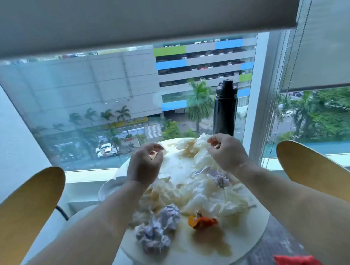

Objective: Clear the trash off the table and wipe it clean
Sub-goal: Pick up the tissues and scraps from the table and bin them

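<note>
Left hand pinches a pale scrap; right hand pinches crumpled tissue at the far edge of the round table. Gather inward before lifting; keep clear of the brown spill.

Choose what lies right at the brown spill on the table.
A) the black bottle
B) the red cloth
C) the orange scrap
C: the orange scrap sits at the top edge of the spill on the table, while the bottle stands upright at the far side by the window and the red cloth lies off the table.
</note>
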